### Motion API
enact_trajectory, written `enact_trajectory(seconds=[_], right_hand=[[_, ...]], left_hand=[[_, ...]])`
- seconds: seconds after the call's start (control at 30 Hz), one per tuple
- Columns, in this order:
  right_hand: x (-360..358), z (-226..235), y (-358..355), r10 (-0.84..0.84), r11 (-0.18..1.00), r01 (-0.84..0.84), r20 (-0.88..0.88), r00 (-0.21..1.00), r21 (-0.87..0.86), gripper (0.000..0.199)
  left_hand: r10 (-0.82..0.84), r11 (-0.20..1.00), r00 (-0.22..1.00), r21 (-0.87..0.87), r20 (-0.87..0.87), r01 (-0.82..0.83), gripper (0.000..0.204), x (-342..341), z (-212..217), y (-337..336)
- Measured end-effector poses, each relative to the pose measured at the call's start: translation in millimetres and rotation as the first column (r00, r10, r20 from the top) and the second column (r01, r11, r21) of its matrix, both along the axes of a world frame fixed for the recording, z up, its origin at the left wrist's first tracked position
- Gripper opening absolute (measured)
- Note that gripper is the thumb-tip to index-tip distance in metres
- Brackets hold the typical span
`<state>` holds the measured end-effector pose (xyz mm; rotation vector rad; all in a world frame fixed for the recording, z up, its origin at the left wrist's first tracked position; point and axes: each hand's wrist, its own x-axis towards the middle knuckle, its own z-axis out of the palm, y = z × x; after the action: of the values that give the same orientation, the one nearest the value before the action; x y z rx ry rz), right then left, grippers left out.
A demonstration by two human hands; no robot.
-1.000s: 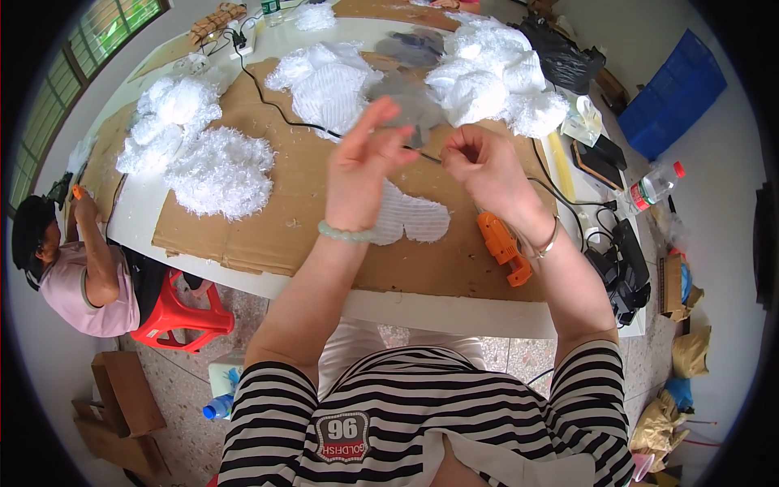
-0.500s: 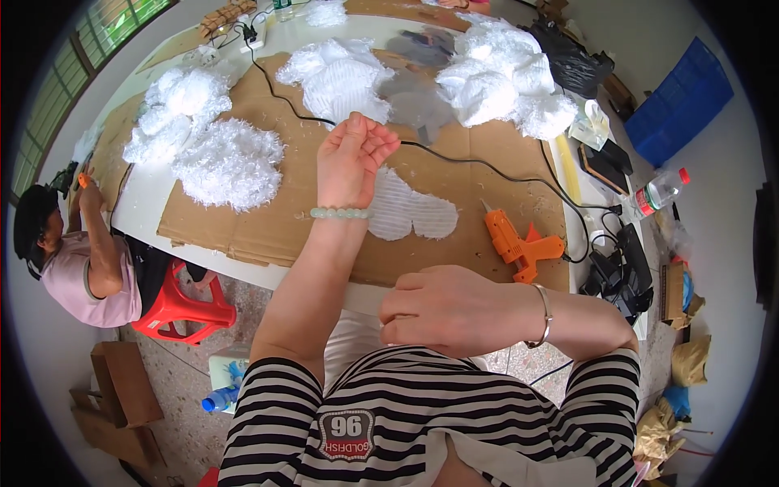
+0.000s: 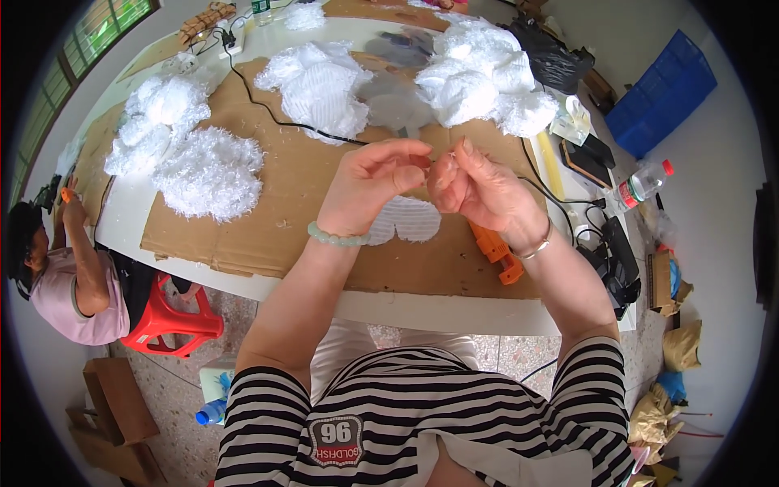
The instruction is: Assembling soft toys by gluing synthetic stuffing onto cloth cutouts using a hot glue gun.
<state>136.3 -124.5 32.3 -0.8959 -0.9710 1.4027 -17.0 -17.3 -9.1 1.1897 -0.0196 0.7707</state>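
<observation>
Left hand [image 3: 375, 183] and right hand [image 3: 475, 188]: raised together above desk [image 3: 422, 307], fingertips pinching a small pale scrap, barely discernible. White striped pad [image 3: 410, 221] on cardboard [image 3: 308, 195] directly beneath. Step judged: fine fingertip handling; steady pinch needed next.

Speckled stone floor [image 3: 519, 351], barred window [image 3: 97, 32], red plastic stool [image 3: 166, 321].

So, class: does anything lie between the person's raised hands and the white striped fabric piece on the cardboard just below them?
Nothing visible does. The left hand and right hand are held together above the white striped fabric piece on the cardboard. The orange glue gun lies off to its right, clear of it.
</observation>
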Motion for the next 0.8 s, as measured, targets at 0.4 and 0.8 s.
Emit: enact_trajectory(seconds=[0.4, 0.8], right_hand=[[-11.4, -2.7, 11.7, 0.033, 0.995, -0.023, 0.100, 0.994, -0.097, 0.060], [3.0, 18.1, 18.8, 0.066, 0.996, -0.077, 0.188, 0.980, 0.054, 0.057]], left_hand=[[0.195, 0.954, 0.973, 0.204, 0.127, -0.218, 0.028, -1.5, 6.7, -6.4], [0.511, 0.857, 0.854, -0.144, 0.101, -0.496, 0.026, -6.7, 8.6, 7.2]])
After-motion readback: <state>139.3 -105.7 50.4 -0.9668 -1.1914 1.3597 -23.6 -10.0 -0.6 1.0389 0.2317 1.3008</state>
